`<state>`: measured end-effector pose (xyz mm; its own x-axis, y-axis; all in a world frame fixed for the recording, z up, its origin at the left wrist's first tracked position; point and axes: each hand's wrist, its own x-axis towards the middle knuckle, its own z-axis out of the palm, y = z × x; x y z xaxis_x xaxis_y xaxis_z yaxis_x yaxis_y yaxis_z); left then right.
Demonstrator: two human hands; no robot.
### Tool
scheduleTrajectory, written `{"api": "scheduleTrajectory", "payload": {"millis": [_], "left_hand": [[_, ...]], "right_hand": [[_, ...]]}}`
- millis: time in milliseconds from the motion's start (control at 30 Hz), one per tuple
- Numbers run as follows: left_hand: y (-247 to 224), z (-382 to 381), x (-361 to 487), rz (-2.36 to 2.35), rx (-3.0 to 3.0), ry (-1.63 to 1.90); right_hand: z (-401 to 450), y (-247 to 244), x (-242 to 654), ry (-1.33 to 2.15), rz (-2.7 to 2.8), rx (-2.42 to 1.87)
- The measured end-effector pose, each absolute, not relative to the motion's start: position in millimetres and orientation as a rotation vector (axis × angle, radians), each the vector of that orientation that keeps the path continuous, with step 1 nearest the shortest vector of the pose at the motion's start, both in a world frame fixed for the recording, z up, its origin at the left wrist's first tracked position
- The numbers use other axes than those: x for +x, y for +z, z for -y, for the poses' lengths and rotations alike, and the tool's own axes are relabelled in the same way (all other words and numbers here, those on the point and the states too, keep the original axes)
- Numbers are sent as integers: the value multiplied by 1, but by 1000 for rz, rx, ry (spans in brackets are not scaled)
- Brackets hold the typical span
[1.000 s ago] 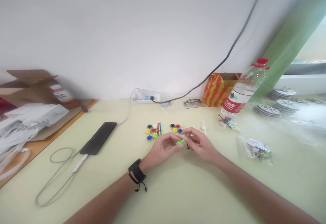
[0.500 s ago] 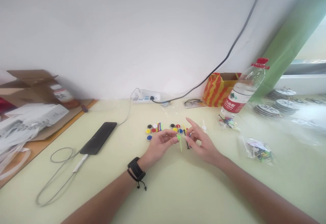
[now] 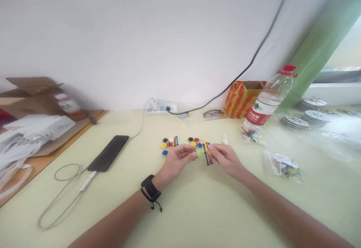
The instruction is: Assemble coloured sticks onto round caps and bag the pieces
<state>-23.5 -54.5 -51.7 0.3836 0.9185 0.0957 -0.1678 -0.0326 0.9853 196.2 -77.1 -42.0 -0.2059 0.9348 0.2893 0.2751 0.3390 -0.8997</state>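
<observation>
My left hand [image 3: 180,158] pinches a small bright green disc [image 3: 198,153] between thumb and fingertips. To its right, my right hand [image 3: 228,161] is closed, its thumb and fingertips meeting at a bunch of thin arrow-shaped plastic pointers. What lies between those fingertips is hidden. A black pointer [image 3: 206,154] lies leftmost in the bunch, beside yellow, red and blue ones. Just behind the hands sits a group of round discs, among them a black disc [image 3: 190,139] and a yellow disc [image 3: 193,143]. Another group, with a blue disc [image 3: 165,153] and more pointers, lies behind my left hand.
A phone [image 3: 108,153] on a cable lies left. Along the wall are a power strip [image 3: 162,108], glasses [image 3: 213,113], a striped bag [image 3: 239,99] and a water bottle [image 3: 263,107]. A plastic bag of parts [image 3: 287,166] and stacked round plates [image 3: 295,122] are right.
My right hand's raised index finger has come down and its fingertips have closed at the pointers. The yellow-green stick upright by my left fingertips no longer shows there; the green disc stays pinched.
</observation>
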Motion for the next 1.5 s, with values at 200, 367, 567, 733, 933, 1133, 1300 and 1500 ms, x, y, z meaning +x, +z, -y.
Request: {"api": "scheduleTrajectory", "payload": {"millis": [200, 367, 567, 733, 933, 1133, 1300, 1500], "left_hand": [[-52, 54, -23, -781, 1330, 1024], [-50, 54, -23, -767, 1353, 1010], [-48, 57, -24, -719, 1373, 968], [-49, 56, -24, -753, 1375, 980], [-49, 56, -24, -749, 1364, 979], [-51, 54, -24, -792, 1335, 1023], [-52, 53, -23, -795, 1331, 1023], [-52, 54, -23, -789, 1349, 1022]], "right_hand": [[81, -48, 191, 1013, 1603, -1024], [84, -49, 190, 1054, 1625, -1033], [85, -49, 187, 1049, 1724, -1067], [85, -48, 188, 946, 1738, -1068], [84, -50, 193, 796, 1748, -1040], [79, -45, 197, 885, 1779, -1045], [78, -40, 197, 987, 1595, -1054], [79, -42, 195, 1167, 1529, -971]]}}
